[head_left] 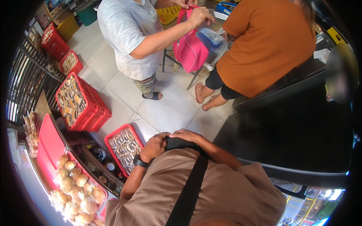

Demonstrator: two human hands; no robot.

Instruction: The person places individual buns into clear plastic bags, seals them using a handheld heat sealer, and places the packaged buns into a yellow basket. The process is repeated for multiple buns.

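Observation:
A black bag (177,143) sits against my waist, and a wide black strap (191,188) runs from near it up across my brown shirt. My left hand (154,146), with a dark watch (140,161) on its wrist, closes around the bag's left end. Over the bag's top edge lies my right hand (184,135), its fingers bent onto the bag and pointing toward my left hand. The two hands nearly meet. Whatever is inside the bag is hidden.
Red crates of wrapped baked goods (72,100) are stacked at the left; another red tray (124,147) lies below. Wrapped buns (77,188) sit lower left. One person in grey (126,37) handles a pink bag (190,51); another wears orange (264,45). A black counter (283,135) stands right.

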